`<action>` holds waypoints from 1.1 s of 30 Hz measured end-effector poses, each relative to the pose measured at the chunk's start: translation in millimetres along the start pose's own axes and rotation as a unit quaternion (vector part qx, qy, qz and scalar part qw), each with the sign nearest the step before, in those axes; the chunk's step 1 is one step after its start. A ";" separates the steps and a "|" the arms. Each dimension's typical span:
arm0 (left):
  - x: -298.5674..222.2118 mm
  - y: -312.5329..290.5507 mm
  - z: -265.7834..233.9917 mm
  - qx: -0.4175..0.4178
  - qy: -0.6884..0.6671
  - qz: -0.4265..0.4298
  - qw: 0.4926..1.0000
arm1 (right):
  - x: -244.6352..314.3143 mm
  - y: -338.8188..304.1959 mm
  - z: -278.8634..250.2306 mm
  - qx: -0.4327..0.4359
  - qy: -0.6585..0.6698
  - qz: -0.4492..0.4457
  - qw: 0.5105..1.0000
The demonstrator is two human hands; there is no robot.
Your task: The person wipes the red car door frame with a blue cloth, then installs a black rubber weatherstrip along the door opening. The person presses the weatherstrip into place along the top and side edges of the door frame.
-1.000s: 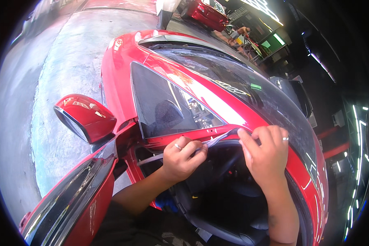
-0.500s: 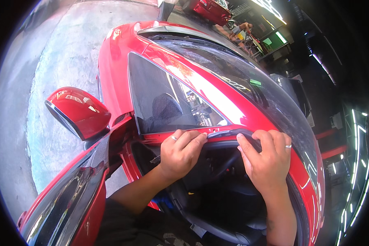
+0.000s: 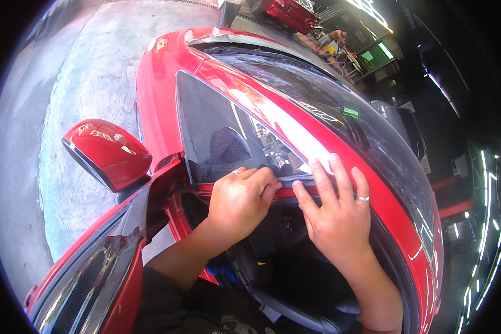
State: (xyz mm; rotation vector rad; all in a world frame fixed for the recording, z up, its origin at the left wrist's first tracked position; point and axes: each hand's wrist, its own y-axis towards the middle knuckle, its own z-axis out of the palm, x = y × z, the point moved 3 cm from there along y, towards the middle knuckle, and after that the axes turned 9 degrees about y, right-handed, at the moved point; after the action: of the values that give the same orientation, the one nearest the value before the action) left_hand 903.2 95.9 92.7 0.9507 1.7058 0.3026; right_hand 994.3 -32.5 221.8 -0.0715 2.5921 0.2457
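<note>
A red car's front door opening lies before me. Along its upper edge, below the small triangular side window, runs a dark rubber seal strip. My left hand is closed at the strip near the window's lower edge, fingers curled and thumb pressed against them. Just to its right, my right hand has its fingers spread. Its fingertips rest on the red pillar and the window's right corner, and its thumb side touches the strip. The strip's part under my fingers is hidden.
The opened door is at lower left, beside the red side mirror. The windshield curves off to the right. Inside is a dark seat. Farther off are another red car and a person bending.
My right hand has shifted left, nearer my left hand, and its curled fingers have stretched out onto the pillar. The strip's raised section now lies lower along the window edge.
</note>
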 end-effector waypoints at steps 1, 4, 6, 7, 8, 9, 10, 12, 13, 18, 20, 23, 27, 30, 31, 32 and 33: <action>1.1 0.2 1.0 0.013 0.002 -0.013 1.000 | 1.9 1.0 1.6 0.006 0.005 -0.011 1.000; 3.9 -6.1 3.5 -0.042 -0.001 -0.010 0.999 | 3.1 1.7 5.3 0.000 -0.001 -0.029 1.000; 9.9 -14.7 6.5 -0.084 -0.008 0.010 0.996 | 3.5 0.8 7.3 -0.018 -0.004 -0.032 0.999; 14.1 -19.9 7.8 -0.100 -0.012 0.017 0.995 | 4.1 0.4 9.1 -0.007 -0.013 -0.036 0.999; 20.8 -25.9 7.6 -0.114 -0.007 0.013 0.993 | 5.3 0.7 10.8 -0.007 -0.024 -0.039 0.999; 27.0 -32.3 6.8 -0.121 -0.004 0.008 0.993 | 6.0 1.2 11.1 -0.006 -0.036 -0.041 0.999; 32.3 -38.8 5.7 -0.134 -0.006 0.009 0.991 | 6.7 3.0 11.7 -0.011 -0.029 -0.039 0.999; 44.7 -49.3 7.1 -0.097 -0.026 -0.051 0.994 | 5.9 7.6 10.6 -0.005 -0.006 -0.043 0.999; 49.7 -53.5 6.8 -0.092 -0.042 -0.070 0.992 | 5.2 10.5 9.5 -0.003 0.007 -0.044 0.999; 63.7 -68.0 7.1 0.000 -0.136 -0.081 0.987 | 0.2 15.0 1.2 0.000 0.097 -0.029 0.995; 58.5 -70.6 4.4 -0.028 -0.016 0.061 0.998 | 5.8 12.4 4.9 -0.005 0.092 -0.038 0.995; 52.6 -72.2 9.7 -0.073 0.020 0.117 0.990 | 15.6 10.1 22.0 -0.019 0.055 -0.019 0.998; 52.9 -70.4 18.2 -0.131 -0.028 -0.008 0.991 | 15.7 5.6 39.9 -0.038 0.028 -0.008 0.999; 54.7 -65.8 20.7 -0.108 -0.025 -0.021 0.994 | 11.7 0.8 43.7 -0.050 0.018 -0.023 0.998; 55.4 -65.1 20.3 -0.100 -0.038 -0.019 0.994 | 10.6 -0.7 44.3 -0.051 0.012 -0.030 0.998; 56.2 -65.2 20.6 -0.091 -0.054 -0.036 0.994 | 9.6 -1.9 44.3 -0.058 0.013 -0.035 0.998; 57.1 -65.3 21.7 -0.067 -0.089 -0.046 0.993 | 9.1 -2.9 44.7 -0.061 0.015 -0.039 0.997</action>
State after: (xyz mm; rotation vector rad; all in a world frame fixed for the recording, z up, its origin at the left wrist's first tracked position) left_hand 890.0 89.3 4.5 0.7744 1.5404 0.2596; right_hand 1009.3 -27.0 179.0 -0.2203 2.5946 0.3774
